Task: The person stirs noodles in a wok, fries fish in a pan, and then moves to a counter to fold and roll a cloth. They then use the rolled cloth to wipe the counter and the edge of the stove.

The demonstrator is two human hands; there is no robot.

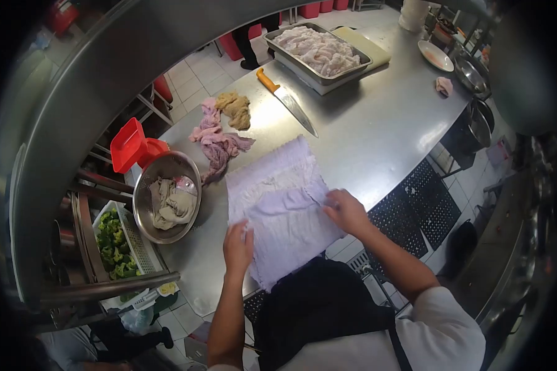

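Observation:
A lavender cloth (284, 232) lies spread at the near edge of the steel table, with a raised fold across its middle. At its left edge, my left hand (237, 245) has its fingers closed on the cloth's border. My right hand (346, 212) pinches the right edge beside the fold. Part of the near end of the cloth hangs against a black apron (328, 315). Beyond the left side lie a crumpled pink and mauve cloth (216, 145) and a tan cloth (234, 110).
A knife (289, 104) with an orange handle lies on the steel table (365, 148). Farther back sits a metal tray (322, 77) of pale raw meat. On the left are a steel bowl (143, 204) holding a greyish cloth, red scoops (127, 148) and a broccoli basket (136, 238).

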